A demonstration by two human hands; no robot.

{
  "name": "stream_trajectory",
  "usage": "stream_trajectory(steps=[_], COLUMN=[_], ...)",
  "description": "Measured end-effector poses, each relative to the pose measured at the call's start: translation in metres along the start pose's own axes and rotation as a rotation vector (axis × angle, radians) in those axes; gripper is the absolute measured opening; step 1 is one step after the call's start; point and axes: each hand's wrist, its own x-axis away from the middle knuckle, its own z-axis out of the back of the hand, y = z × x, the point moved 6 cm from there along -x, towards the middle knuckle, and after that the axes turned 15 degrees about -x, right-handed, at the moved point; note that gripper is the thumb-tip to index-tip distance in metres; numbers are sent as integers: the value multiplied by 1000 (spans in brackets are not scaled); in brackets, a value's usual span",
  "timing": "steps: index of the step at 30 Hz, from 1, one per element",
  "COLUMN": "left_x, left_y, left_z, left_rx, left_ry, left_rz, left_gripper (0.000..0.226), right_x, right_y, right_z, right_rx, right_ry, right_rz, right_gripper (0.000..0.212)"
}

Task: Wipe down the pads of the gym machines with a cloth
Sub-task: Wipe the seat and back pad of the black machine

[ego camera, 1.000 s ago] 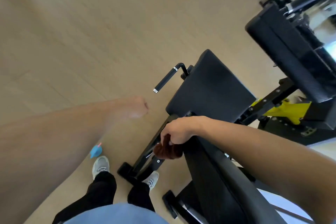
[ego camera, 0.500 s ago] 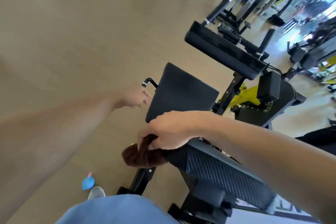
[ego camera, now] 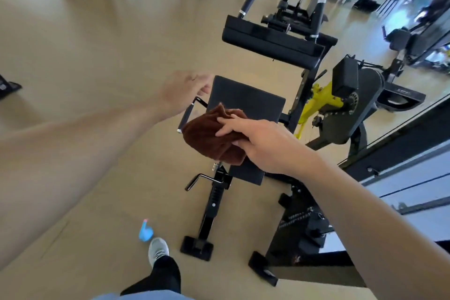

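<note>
My right hand (ego camera: 261,145) grips a bunched brown cloth (ego camera: 211,134) and holds it over the near left part of a black square seat pad (ego camera: 250,101); I cannot tell whether the cloth touches the pad. My left hand (ego camera: 181,94) hovers with fingers apart beside the pad's far left corner, just above a black side handle (ego camera: 186,117). A long black pad (ego camera: 270,44) sits higher on the same machine, beyond the seat.
The machine's black frame and feet (ego camera: 197,247) stand on the beige floor by my grey shoe (ego camera: 158,249). A blue spray bottle (ego camera: 145,230) sits beside the shoe. A yellow-and-black mechanism (ego camera: 326,102) is at right. More machines (ego camera: 299,5) stand farther back.
My view has lifted from the machine's lower pad. My right hand has carried the cloth up from the near pad's edge over the seat pad. My left hand has reached forward and spread its fingers.
</note>
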Motion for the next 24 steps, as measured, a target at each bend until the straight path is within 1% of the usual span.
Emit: stream_trajectory(steps=[1,3,5,7,9,10,11,13,16,18,21,24], left_x=[6,17,25,26,25,26,26,24,13,8,0,-8], left_y=[10,23,28,35,42,43,43,41,37,40,43,36], left_z=[-5,-24,-44,-55,-56,-55,-54,-51,-50,-52,-55,-55], left_rx=[-75,-224,-300,-336,-287,-248,-219,-205,-155,-87,82,262], left_ry=[-56,-240,-402,-438,-437,-467,-524,-635,-692,-734,-772,-794], left_rz=[-29,-62,-37,-46,-62,-68,-77,-113,-161,-190,-222,-201], left_gripper=[45,52,53,56,66,67,63,51,33,23,23,34], right_x=[9,21,27,33,42,46,48,49,44,42,45,52], right_y=[10,24,30,39,52,59,63,66,59,53,49,44], right_z=[1,2,3,6,9,7,6,6,11,13,24,31], right_rx=[-52,-137,-160,-246,-395,-446,-454,-402,-396,-439,-401,-368], right_ry=[18,23,52,219,429,488,522,545,529,497,552,636], right_rz=[15,49,71,17,-115,-167,-201,-244,-277,-267,-262,-259], right_gripper=[39,46,51,57,65,66,64,62,69,63,48,32])
